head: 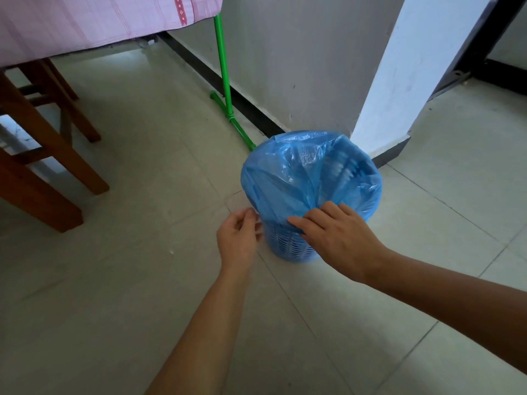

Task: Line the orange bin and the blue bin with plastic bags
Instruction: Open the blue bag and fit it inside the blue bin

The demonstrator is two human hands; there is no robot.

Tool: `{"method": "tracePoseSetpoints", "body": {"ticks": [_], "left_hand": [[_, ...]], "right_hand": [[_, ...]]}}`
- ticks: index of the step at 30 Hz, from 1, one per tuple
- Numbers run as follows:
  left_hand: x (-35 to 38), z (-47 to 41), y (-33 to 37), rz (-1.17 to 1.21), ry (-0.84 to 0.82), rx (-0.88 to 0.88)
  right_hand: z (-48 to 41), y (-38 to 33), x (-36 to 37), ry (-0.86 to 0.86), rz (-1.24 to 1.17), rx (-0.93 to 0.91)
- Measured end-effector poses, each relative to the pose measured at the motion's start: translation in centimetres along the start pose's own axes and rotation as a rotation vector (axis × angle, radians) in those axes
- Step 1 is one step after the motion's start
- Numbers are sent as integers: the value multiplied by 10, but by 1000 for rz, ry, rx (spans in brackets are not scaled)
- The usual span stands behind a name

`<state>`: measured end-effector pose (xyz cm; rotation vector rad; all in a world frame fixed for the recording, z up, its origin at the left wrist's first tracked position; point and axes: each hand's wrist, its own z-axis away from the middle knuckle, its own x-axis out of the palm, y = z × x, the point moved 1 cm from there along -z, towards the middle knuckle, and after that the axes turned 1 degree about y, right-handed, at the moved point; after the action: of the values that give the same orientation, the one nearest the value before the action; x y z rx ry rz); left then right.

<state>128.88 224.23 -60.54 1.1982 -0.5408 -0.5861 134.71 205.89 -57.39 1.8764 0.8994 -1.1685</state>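
The blue bin (288, 246) stands upright on the floor beside the white pillar (413, 67), mouth up, blue bag (299, 178) folded over its rim; right hand (339, 238) rests spread on the bag's near edge; left hand (238, 240), just left of the bin, is loosely curled, pinching nothing I can make out; no writing shows.

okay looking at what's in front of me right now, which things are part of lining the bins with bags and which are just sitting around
Part of the job:
blue bin
blue plastic bag, draped over the bin's rim
right hand, resting on the bag at the near rim
left hand, beside the bin
The orange bin is not in view.

Just lying about:
green pipe stand
wooden chair legs
pink cloth
white pillar
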Motion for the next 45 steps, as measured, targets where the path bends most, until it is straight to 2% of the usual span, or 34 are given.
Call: {"method": "tracePoseSetpoints", "body": {"ticks": [2,4,10,13,18,21,23,25,29,34,36,40,43,45], "left_hand": [[5,1,13,-17,76,140],[7,1,20,-84,106,201],[3,-5,18,-96,48,168],[-1,-5,2,34,72,52],[-4,-4,-26,76,30,-190],[-1,-17,-10,290,38,-348],[2,-28,3,418,-68,-448],[6,-38,11,414,-163,-428],[11,-51,10,359,-129,-340],[14,-55,-2,23,-54,-263],[18,-61,5,41,-92,-301],[17,-67,23,245,-84,-416],[18,-68,24,121,-145,-314],[21,-64,19,89,-134,-296]], "right_hand": [[0,0,0,13,-7,4],[-1,1,-1,22,-18,10],[0,1,0,29,-44,18],[-1,1,-1,20,-41,18],[-1,-3,-1,13,-37,1],[0,-2,-1,28,-59,43],[0,-1,-1,26,-70,47],[0,-1,0,40,-64,45],[3,-1,0,94,-68,97],[12,3,5,14,-60,30],[13,3,6,-12,-77,24],[16,6,-2,16,-171,94],[24,13,-8,42,-237,144],[30,17,-4,81,-297,287]]}}
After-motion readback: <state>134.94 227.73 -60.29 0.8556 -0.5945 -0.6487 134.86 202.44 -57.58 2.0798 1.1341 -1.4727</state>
